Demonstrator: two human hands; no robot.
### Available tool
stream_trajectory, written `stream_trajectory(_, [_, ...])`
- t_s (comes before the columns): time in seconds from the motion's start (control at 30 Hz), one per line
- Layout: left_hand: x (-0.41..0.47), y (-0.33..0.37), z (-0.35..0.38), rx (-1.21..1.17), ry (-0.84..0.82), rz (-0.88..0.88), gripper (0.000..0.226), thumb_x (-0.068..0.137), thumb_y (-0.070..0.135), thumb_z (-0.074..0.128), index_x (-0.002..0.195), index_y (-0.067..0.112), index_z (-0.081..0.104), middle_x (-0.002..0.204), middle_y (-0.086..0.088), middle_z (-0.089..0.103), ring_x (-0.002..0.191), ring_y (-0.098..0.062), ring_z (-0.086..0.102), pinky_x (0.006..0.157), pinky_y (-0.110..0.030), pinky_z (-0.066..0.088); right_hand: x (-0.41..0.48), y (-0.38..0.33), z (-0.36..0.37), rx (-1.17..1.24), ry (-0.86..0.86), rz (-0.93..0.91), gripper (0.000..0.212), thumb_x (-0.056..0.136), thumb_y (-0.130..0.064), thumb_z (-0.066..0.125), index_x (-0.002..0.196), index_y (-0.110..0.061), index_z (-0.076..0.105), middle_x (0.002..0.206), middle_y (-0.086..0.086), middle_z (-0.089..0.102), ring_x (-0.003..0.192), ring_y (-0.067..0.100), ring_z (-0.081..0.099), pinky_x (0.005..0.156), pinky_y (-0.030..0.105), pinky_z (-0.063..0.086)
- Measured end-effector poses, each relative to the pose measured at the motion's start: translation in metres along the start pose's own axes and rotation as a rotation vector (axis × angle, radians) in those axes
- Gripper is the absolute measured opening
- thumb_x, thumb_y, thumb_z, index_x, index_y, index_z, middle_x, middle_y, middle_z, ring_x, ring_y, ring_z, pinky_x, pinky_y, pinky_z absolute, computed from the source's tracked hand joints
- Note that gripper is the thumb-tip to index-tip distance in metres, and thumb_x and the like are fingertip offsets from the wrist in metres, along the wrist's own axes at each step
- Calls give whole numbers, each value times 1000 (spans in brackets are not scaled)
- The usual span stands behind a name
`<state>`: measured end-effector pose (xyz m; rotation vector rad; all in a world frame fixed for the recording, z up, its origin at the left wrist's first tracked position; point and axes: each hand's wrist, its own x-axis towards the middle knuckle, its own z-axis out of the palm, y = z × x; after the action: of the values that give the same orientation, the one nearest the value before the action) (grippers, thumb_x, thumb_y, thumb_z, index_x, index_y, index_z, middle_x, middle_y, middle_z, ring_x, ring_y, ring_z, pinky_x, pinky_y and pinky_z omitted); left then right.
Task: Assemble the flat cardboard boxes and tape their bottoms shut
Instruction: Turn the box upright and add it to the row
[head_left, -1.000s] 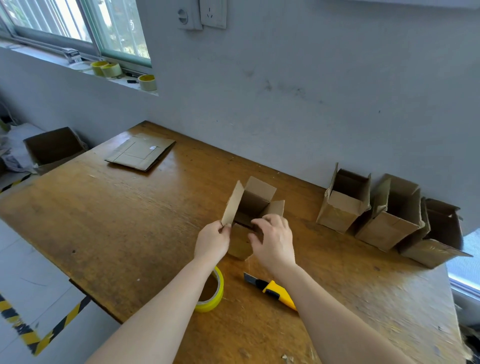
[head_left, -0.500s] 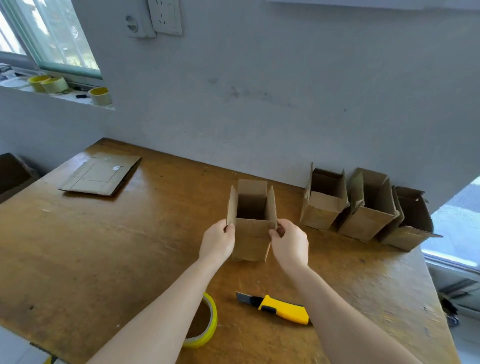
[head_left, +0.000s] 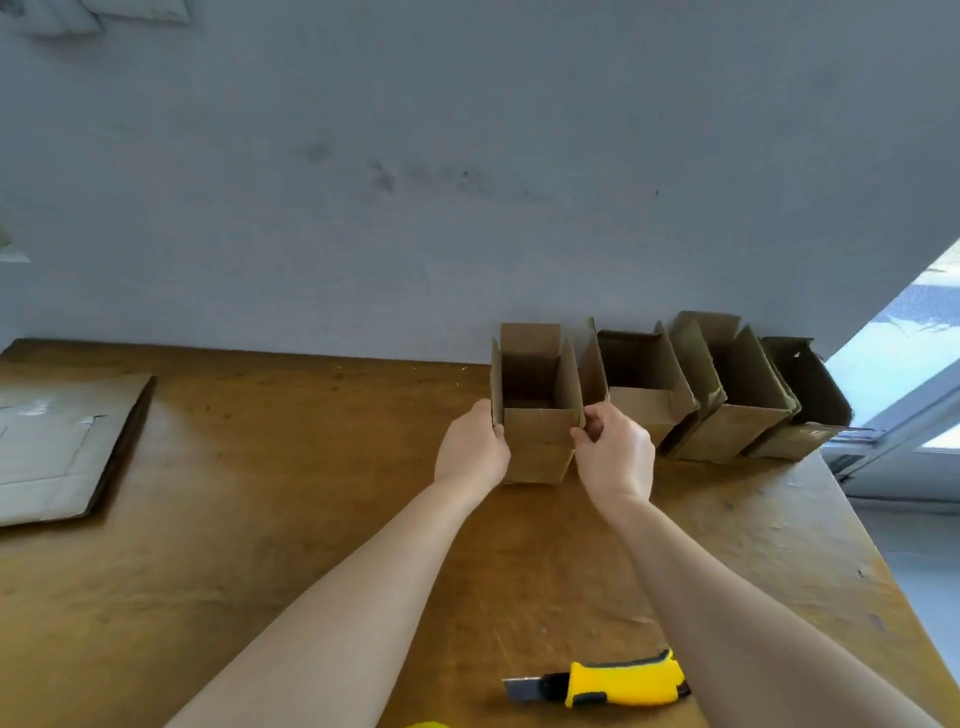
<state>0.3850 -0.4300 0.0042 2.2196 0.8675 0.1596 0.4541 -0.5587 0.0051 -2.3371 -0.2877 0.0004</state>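
- No readable text, labels, brands or numbers anywhere.
- Cardboard boxes (head_left: 535, 410): plain faces, no print.
- Flat cardboard stack (head_left: 57, 447): pale patch, nothing legible.
- Yellow utility knife (head_left: 618, 683): no marking legible.

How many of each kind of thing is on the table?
Open brown cardboard boxes: 4 (held one, then)
Flat brown cardboard stack: 1
Yellow-and-black utility knife: 1
Yellow thing at the bottom edge: 1
Total: 7
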Motion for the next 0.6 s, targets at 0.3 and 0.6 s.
stream_trajectory(0.3, [30,12,9,15,-59,52,48,102,23,43,149,18,32,148,-5,43,133,-23,46,104,-33,42,30,-1,6,-152,17,-12,25,95,-17,62,120,-15,62,103,5,70,91,20,65,82,34,57])
stream_trajectory(0.6, [24,20,6,146,-85,5,67,100,29,48,154,19,10,147,-5,45,123,-22,55,91,-31,50,22,4,-9,-206,-80,-23,50,96,-23,59,143,-20,41,109,4,68,94,21,67,81,37,59])
